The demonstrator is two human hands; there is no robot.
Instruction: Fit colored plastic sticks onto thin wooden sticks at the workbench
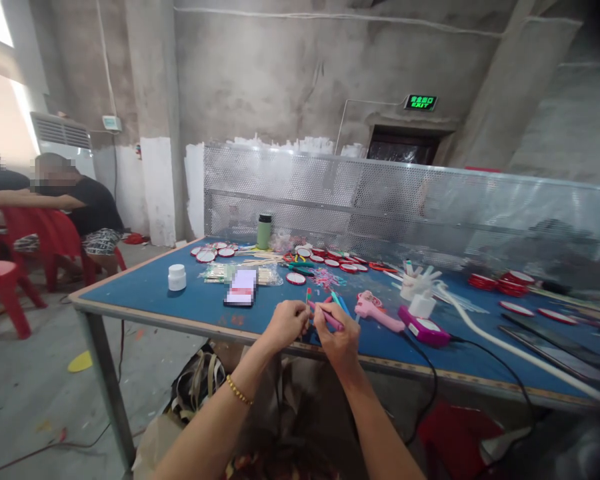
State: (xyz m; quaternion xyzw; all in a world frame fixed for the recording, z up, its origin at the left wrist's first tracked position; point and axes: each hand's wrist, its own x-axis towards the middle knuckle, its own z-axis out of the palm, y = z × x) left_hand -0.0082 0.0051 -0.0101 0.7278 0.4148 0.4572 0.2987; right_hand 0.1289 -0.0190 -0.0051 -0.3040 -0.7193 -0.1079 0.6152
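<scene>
Near the front edge of the blue table, my left hand [286,325] is closed in a pinch around a thin upright piece with a red and green top [309,296]. My right hand [341,339] grips a pink pen-shaped tool [333,321], its tip pointing at that piece. Both hands are close together, and the fingers partly hide the small piece. Just behind my right hand lie blue pens or sticks [341,303]. A pink hot glue gun [377,312] rests to the right, beside a purple box [423,328] with a cable.
A phone [241,288], a white jar [177,277] and a green bottle [264,232] stand to the left. Several red-rimmed white discs [350,268] lie further back, before a perforated metal screen [290,193]. A white hose [500,347] crosses the right side. Another person [97,207] sits far left.
</scene>
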